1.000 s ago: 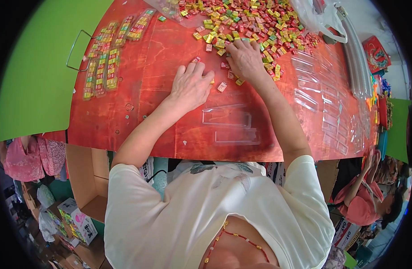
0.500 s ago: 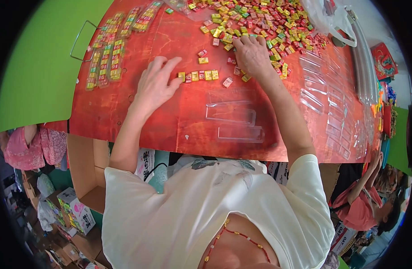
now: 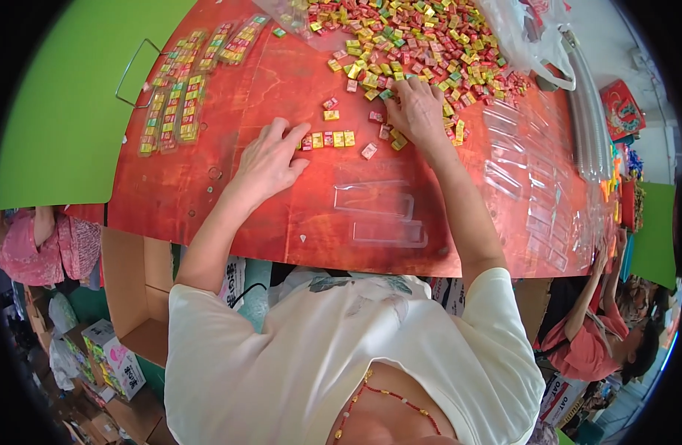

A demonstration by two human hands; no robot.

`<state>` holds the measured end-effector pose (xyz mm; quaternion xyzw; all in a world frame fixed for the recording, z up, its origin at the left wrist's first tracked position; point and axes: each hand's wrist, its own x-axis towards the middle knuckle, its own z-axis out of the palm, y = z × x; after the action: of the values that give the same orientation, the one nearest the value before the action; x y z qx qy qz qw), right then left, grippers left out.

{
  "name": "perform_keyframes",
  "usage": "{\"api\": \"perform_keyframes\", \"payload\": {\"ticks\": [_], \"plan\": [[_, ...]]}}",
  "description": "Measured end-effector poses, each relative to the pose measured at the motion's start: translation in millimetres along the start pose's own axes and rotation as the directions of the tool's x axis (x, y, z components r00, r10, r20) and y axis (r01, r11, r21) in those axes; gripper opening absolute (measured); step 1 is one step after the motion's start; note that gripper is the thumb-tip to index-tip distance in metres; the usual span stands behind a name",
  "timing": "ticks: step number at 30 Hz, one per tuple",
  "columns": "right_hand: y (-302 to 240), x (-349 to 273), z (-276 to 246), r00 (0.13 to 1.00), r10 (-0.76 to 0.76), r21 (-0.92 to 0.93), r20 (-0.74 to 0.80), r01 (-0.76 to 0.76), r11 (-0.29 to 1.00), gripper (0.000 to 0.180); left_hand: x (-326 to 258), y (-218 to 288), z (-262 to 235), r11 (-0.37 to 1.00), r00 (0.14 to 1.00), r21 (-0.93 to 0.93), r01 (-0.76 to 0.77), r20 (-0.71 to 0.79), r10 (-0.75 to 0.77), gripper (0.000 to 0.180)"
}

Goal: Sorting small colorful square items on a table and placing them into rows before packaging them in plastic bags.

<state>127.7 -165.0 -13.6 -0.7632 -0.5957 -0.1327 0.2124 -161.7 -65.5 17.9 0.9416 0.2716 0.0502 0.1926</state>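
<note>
A: Where do the small boxes lie?

B: Most are in the loose pile [image 3: 411, 44] on the red table [image 3: 259, 96], in red, yellow, pink and green. A short row [image 3: 328, 139] of them, red and yellow, lies on the near side of the pile, toward its left. A few loose boxes [image 3: 368, 150] lie between the row and the pile and just beside the row.

A: And the left hand [image 3: 268, 159]?

B: It is at the row's left end, left of the pile and nearer the person. Thumb and forefinger stand wide apart, the forefinger right by the end box; whether it touches cannot be told.

A: What about the right hand [image 3: 419, 111]?

B: Its bent fingertips reach into the near edge of the pile. They hide what is under them, so whether it grips a box cannot be told.

A: Anything else around the pile?

B: Filled trays [image 3: 189, 111] lie well to its left. Two clear trays [image 3: 389, 233] lie on its near side, by the table's edge; more empty trays [image 3: 522, 163] are spread to its near right. A plastic bag [image 3: 530, 52] sits just right of it.
</note>
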Motion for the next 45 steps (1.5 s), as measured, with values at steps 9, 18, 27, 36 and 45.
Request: {"api": "perform_keyframes", "payload": {"ticks": [9,18,27,36,45], "plan": [[-12,19,-1,0.992,-0.027,-0.241,0.127,0.057,0.969,0.017,3,-3,6,0.999,0.999,0.035,-0.034,-0.038,0.035,0.058],[-13,20,-3,0.976,0.061,-0.320,0.211,0.010,0.947,0.021,3,-2,7,0.998,0.999,0.058,-0.036,-0.026,0.038,0.056],[-6,3,-13,0.984,-0.158,-0.155,0.081,0.169,0.973,0.022,4,-1,9,0.997,0.998,0.057,-0.051,-0.046,0.054,0.054],[-61,-49,-41,0.933,-0.141,0.047,0.330,0.133,0.990,0.022,8,3,6,1.000,1.000,0.025,0.001,0.003,-0.002,0.054],[-66,-31,-24,0.928,-0.181,0.156,0.325,0.136,0.978,0.020,11,12,18,1.000,1.000,0.027,0.000,-0.030,0.001,0.048]]}}
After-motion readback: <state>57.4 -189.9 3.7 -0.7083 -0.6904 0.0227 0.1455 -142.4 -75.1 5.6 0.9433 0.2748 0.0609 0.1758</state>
